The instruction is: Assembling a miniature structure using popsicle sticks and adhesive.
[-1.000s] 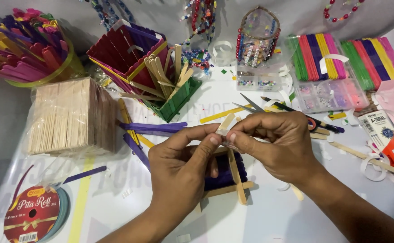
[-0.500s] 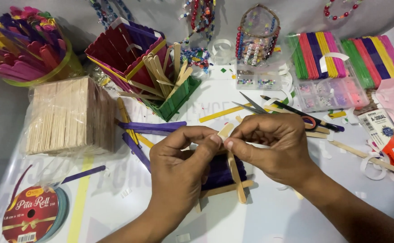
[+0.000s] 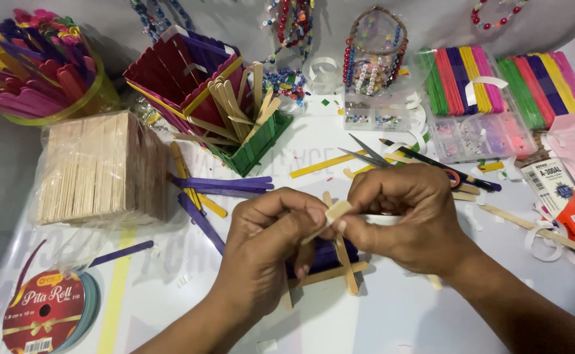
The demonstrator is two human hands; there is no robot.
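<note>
My left hand (image 3: 267,255) and my right hand (image 3: 412,223) meet at the middle of the table. Both pinch a short plain wooden stick (image 3: 333,213) between thumb and fingertips. A thin white strip (image 3: 380,220) shows in my right hand's fingers beside the stick; whether it is tape I cannot tell. Right under the hands lies a small frame of plain sticks (image 3: 348,274) with dark purple sticks (image 3: 330,255) across it, partly hidden by my fingers.
A wrapped block of plain sticks (image 3: 97,167) stands at the left, with a tub of coloured sticks (image 3: 31,65) behind it. Red and green stick boxes (image 3: 215,98), loose purple sticks (image 3: 225,185), scissors (image 3: 372,154), bead trays (image 3: 477,134), a ribbon roll (image 3: 48,311) and a glue tube (image 3: 563,196) surround the hands.
The short stick has come down a little and now lies flatter between my fingertips. Both hands stay over the frame, pressed slightly closer together.
</note>
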